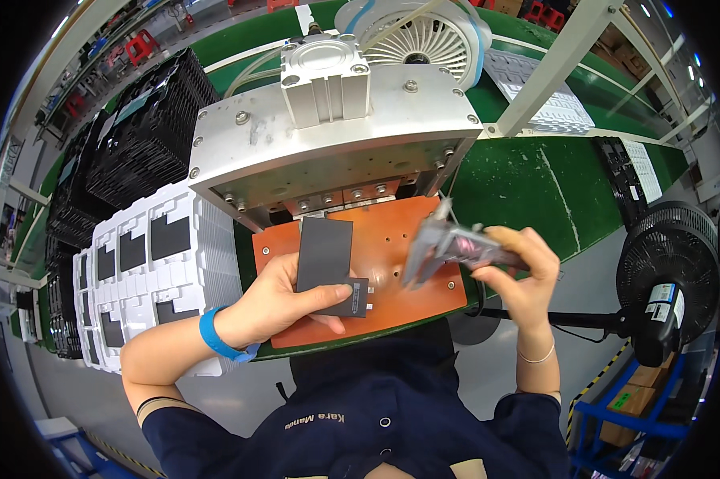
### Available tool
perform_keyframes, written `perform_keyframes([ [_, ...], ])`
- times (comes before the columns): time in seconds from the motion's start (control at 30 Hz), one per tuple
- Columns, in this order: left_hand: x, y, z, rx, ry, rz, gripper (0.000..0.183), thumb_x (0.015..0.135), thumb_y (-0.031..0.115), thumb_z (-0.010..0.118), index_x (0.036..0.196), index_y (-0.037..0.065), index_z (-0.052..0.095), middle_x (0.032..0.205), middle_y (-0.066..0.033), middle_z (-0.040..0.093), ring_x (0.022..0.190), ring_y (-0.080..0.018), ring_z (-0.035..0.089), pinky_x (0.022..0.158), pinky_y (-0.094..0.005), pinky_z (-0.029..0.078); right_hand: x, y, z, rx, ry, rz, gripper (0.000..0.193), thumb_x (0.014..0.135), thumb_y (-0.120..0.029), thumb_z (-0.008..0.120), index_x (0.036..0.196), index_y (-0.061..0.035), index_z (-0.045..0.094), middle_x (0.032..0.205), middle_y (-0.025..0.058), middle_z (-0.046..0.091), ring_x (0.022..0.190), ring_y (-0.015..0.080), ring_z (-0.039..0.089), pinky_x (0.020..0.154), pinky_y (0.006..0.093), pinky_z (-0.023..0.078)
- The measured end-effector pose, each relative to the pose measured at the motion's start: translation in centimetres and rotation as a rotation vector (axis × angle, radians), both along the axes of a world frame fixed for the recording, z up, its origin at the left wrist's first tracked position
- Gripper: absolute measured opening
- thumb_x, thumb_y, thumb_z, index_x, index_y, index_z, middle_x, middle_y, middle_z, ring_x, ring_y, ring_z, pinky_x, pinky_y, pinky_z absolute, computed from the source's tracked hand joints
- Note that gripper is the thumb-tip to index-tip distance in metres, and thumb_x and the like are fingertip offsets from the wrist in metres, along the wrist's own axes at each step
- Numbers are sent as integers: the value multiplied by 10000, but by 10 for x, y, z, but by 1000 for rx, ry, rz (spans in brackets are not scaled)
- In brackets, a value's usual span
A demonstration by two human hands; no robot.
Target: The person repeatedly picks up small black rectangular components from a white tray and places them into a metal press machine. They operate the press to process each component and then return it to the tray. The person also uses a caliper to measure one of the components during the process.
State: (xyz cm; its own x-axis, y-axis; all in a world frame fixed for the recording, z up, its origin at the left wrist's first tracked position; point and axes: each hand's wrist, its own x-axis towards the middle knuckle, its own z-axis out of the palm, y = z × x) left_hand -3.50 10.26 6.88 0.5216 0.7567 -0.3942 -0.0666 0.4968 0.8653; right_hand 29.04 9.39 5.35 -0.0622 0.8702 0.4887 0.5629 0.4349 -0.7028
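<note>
My left hand [284, 299] grips a flat dark grey rectangular cell [326, 259] by its lower end, holding it over the orange plate [392, 231] of a metal press [336, 136]. My right hand [520, 275] holds a grey caliper-like measuring tool [440, 243] tilted above the right part of the orange plate. The two hands are apart, with the tool's jaws a short way right of the cell.
White trays [144, 263] with several dark cells stand stacked at the left, black trays [136, 136] behind them. A white fan [420, 36] sits behind the press, a black fan [667, 271] at the right. A green bench top [520, 184] runs beneath.
</note>
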Motion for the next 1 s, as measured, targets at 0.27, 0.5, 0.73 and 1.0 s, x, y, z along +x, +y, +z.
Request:
perform_keyframes([
  [0.27,-4,7,4,-8,-5,-97,304,966,110,666,1226,-34,604,1141,-121,673,910,-180,698,721,-293,631,-20,10,-2,129,-110,72,507,616,-290,934,1032,-48,774,717,13,620,525,106,452,469,255,349],
  [0.5,-5,8,2,-9,1,-142,333,974,105,652,1273,-28,586,1226,-132,642,1014,-175,674,747,-302,645,-25,11,-2,152,-102,90,500,624,-296,927,1024,-38,771,712,27,624,540,118,499,483,264,379],
  [0.73,-4,8,1,-2,-22,-116,329,970,105,656,1263,-30,590,1199,-128,653,998,-183,681,746,-304,646,-25,11,1,155,-119,100,481,627,-291,926,1003,-35,769,731,36,649,564,131,553,499,265,413],
  [1.0,-5,7,0,-14,-13,-100,324,970,109,660,1239,-57,589,1154,-137,672,967,-190,697,726,-303,642,-26,10,1,156,-123,94,465,635,-288,922,991,-31,769,752,39,672,577,131,578,513,260,441],
])
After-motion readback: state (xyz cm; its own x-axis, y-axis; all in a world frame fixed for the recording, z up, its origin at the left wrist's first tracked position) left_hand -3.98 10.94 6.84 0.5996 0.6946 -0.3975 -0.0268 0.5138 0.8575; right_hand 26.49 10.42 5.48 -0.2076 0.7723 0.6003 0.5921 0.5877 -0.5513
